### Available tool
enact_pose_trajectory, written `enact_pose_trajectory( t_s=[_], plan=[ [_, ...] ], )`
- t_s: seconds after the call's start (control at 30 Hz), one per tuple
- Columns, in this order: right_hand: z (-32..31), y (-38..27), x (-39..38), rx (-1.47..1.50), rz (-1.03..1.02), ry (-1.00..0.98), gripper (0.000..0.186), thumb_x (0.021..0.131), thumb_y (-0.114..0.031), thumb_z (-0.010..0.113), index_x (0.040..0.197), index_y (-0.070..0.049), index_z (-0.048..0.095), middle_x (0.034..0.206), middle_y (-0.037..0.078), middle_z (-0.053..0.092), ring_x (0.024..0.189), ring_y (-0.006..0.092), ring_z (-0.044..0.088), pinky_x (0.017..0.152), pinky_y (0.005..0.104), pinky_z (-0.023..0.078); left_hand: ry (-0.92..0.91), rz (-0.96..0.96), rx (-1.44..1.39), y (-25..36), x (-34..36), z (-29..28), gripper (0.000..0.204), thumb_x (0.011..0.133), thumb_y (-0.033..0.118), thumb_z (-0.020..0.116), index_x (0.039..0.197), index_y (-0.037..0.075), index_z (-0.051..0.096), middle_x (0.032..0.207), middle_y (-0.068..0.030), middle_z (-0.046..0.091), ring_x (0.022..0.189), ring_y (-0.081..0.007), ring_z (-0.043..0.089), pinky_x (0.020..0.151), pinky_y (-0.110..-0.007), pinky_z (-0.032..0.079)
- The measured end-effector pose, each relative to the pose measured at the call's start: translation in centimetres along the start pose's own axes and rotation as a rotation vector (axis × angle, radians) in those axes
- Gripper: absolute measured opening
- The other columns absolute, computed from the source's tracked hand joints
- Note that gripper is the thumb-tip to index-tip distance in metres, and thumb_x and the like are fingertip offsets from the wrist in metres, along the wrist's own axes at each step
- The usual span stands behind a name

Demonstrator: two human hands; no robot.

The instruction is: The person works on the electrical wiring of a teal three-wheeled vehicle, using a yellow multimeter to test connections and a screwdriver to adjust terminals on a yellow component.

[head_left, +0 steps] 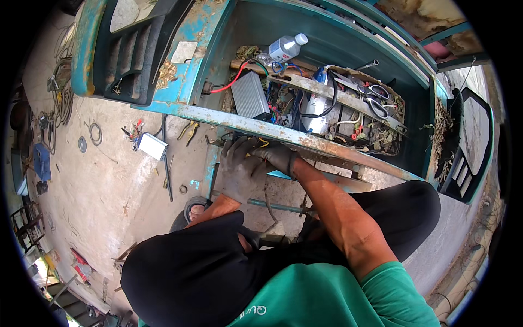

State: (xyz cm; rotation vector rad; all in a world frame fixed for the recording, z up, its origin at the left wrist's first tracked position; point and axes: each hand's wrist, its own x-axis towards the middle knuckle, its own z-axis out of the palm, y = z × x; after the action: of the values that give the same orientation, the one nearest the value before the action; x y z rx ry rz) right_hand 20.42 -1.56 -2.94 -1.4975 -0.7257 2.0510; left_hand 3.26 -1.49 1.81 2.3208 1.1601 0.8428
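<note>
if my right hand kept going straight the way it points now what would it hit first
Most likely your gloved left hand, just beside your right hand; depth is unclear, so they may already touch.

Worn on the head, one wide fisheye camera looks steeply down over the green shirt (pixel 316 297) at six o'clock. It takes in the right hand (pixel 279 156) near center, the teal metal compartment (pixel 239 121) toward one o'clock, and the floor (pixel 98 185) farther off at nine.

Tilted plastic bottle (pixel 284 49) and scissors (pixel 362 89) were seen up top. On the floor (pixel 117 199), yellow-handled pliers (pixel 189 131) and a white box (pixel 152 146) were laid near a dark rod (pixel 168 182); blue crate (pixel 41 162) was spotted farther left.
</note>
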Motion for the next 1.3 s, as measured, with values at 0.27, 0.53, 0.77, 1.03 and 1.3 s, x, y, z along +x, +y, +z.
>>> enact_pose_trajectory(
  t_s=[0.27, 0.53, 0.77, 1.03, 1.3],
  plan=[
    [0.3, -0.7, -0.5, -0.003, 0.047, 0.01, 0.039, 0.099, -0.033, 0.067, 0.129, -0.008, 0.065, 0.113, 0.007, 0.07, 0.095, 0.0141, 0.068, 0.074, 0.0309, 0.06, -0.037, 0.01, -0.021, 0.3, -0.3, 0.5, 0.014, 0.08, 0.018, 0.069, 0.087, 0.006, 0.072, 0.128, -0.0144, 0.066, 0.127, -0.0351, 0.055, 0.113, -0.056, 0.034],
    [0.6, -0.8, -0.5, -0.022, 0.063, 0.002, 0.035, 0.1, -0.027, 0.065, 0.125, -0.003, 0.062, 0.109, 0.008, 0.067, 0.09, 0.0157, 0.069, 0.076, 0.032, 0.063, -0.086, -0.021, 0.003, 0.2, -0.2, 0.0, 0.02, 0.08, 0.023, 0.072, 0.092, 0.006, 0.074, 0.126, -0.0158, 0.065, 0.123, -0.0362, 0.056, 0.112, -0.056, 0.035],
    [0.2, -0.1, -0.2, 0.025, 0.034, -0.023, 0.037, 0.1, -0.032, 0.065, 0.124, -0.004, 0.063, 0.11, 0.008, 0.067, 0.088, 0.0154, 0.068, 0.079, 0.0337, 0.063, -0.097, -0.079, -0.029, 0.8, 0.0, -0.1, 0.019, 0.078, 0.024, 0.076, 0.086, 0.007, 0.071, 0.123, -0.0165, 0.065, 0.123, -0.0369, 0.055, 0.112, -0.056, 0.035],
    [0.5, -1.4, -1.2, -0.061, -0.007, 0.042, 0.034, 0.099, -0.029, 0.066, 0.122, -0.004, 0.065, 0.106, 0.008, 0.068, 0.089, 0.0186, 0.07, 0.076, 0.0336, 0.063, -0.093, -0.028, -0.036, 0.3, -0.1, 0.5, 0.02, 0.076, 0.023, 0.08, 0.085, 0.009, 0.07, 0.122, -0.0136, 0.062, 0.123, -0.0361, 0.055, 0.111, -0.057, 0.035],
    [0.5, -0.9, -0.4, 0.001, 0.084, 0.018, 0.036, 0.094, -0.03, 0.072, 0.124, -0.011, 0.065, 0.098, 0.003, 0.068, 0.083, 0.0136, 0.063, 0.067, 0.0339, 0.059, -0.037, -0.05, 0.0, -0.3, -0.2, 0.3, 0.015, 0.074, 0.013, 0.077, 0.083, 0.004, 0.069, 0.111, -0.0176, 0.063, 0.11, -0.0414, 0.057, 0.096, -0.054, 0.043]
  ],
)
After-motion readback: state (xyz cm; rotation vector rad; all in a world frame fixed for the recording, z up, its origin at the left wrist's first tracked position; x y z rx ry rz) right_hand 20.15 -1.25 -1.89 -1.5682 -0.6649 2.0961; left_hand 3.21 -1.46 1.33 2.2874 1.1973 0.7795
